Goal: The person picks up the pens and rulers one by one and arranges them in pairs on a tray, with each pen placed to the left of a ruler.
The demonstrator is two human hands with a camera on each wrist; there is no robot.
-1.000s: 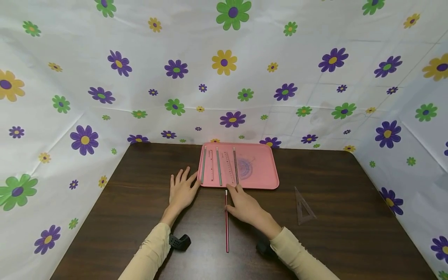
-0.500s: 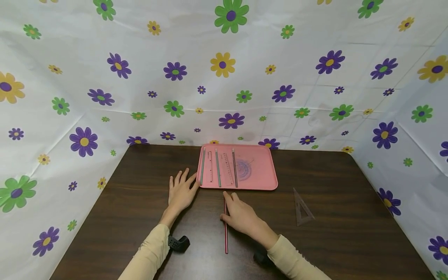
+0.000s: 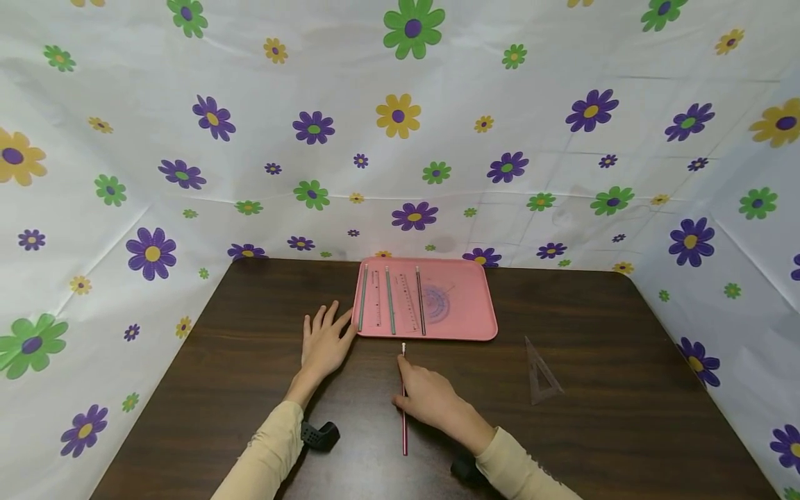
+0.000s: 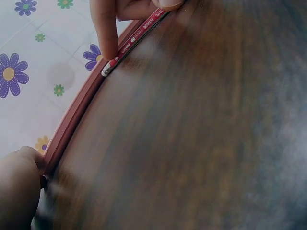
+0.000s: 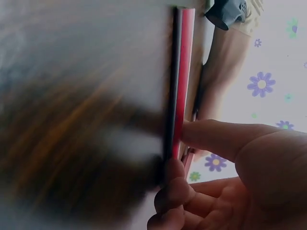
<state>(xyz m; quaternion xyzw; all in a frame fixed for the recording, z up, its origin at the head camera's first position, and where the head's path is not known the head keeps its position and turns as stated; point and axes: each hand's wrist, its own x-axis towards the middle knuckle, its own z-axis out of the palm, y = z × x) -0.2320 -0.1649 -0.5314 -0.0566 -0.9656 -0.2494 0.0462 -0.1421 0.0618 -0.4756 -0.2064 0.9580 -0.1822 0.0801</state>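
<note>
My right hand (image 3: 431, 399) pinches a red pencil (image 3: 405, 437) between thumb and fingers, near the table in front of the pink tray (image 3: 469, 305). The pencil's white eraser end points toward the tray. In the right wrist view, the thumb lies along one side of the red pencil (image 5: 183, 91) and the curled fingers along the other. My left hand (image 3: 323, 347) rests with spread fingers on the table, its thumb at the tray's left front corner. On the tray lie two green pencils (image 3: 390, 302), a dark pencil (image 3: 421, 302), two clear rulers (image 3: 376, 298) and a protractor (image 3: 437, 304).
A clear triangular set square (image 3: 542, 380) lies on the dark wooden table (image 3: 600, 417) to the right. Flower-patterned cloth (image 3: 350, 83) hangs behind the table and along its sides. The tray stands close to the back edge.
My right hand has drawn back from the tray edge along the red pencil, leaving its eraser end showing ahead of the fingers. The left hand stays in place.
</note>
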